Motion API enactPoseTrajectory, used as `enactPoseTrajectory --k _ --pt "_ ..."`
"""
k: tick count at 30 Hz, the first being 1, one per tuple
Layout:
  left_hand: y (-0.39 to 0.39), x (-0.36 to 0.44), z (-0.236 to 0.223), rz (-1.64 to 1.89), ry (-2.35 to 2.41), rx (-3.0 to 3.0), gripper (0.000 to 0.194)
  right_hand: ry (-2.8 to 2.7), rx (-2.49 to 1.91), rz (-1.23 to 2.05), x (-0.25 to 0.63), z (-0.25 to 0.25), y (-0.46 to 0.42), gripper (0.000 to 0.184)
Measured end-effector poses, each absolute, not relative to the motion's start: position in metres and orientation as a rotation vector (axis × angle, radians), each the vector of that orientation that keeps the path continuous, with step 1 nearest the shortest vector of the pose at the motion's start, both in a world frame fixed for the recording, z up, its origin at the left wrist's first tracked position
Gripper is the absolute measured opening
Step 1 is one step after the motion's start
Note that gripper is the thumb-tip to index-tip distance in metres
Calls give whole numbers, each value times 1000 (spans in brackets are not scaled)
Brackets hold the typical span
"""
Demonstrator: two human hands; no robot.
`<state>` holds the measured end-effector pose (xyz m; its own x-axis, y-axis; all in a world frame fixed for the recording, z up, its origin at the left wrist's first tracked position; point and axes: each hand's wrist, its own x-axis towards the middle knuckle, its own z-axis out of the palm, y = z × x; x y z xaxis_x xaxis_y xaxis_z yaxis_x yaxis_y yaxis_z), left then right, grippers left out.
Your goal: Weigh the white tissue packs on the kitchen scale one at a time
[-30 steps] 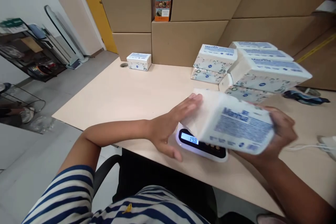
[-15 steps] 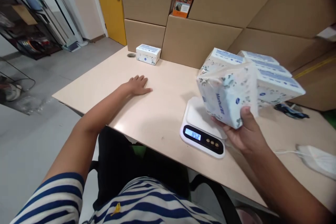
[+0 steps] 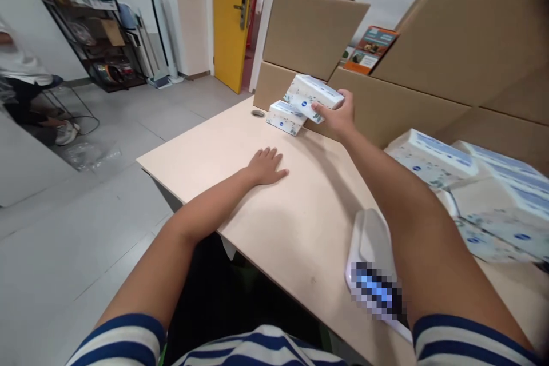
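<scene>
My right hand (image 3: pixel 342 117) is stretched out to the back of the table, wrapped round the right end of a white tissue pack (image 3: pixel 311 94) with a leaf print. That pack is over a second tissue pack (image 3: pixel 284 118) standing on the tabletop; whether the two touch I cannot tell. My left hand (image 3: pixel 266 167) lies flat on the table (image 3: pixel 201 166), fingers spread, with nothing in it. A white digital scale (image 3: pixel 373 240) is near the front edge, partly covered by my right forearm, its display blurred out.
More tissue packs (image 3: pixel 433 160) are stacked at the right. Large cardboard boxes (image 3: pixel 407 91) line the table's back, with an orange printed box (image 3: pixel 371 48) among them. A round hole (image 3: pixel 258 114) sits near the far corner. At far left a person (image 3: pixel 30 80) sits beyond the table.
My right hand has carried the tissue pack from above the scale to the back left, over the lone pack. My left hand stays flat on the table. The view has turned left.
</scene>
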<state>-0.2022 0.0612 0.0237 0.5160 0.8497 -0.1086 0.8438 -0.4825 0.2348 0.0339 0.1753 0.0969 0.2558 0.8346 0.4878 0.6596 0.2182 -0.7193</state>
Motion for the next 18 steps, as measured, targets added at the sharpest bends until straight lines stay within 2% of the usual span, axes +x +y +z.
enactPoseTrajectory --k 7,18 --pt "53 -200 21 -6 1439 2497 88 -1454 -1598 232 -11 96 217 87" --pt "52 -197 21 -21 1439 2486 88 -1397 -1772 307 -6 85 236 84"
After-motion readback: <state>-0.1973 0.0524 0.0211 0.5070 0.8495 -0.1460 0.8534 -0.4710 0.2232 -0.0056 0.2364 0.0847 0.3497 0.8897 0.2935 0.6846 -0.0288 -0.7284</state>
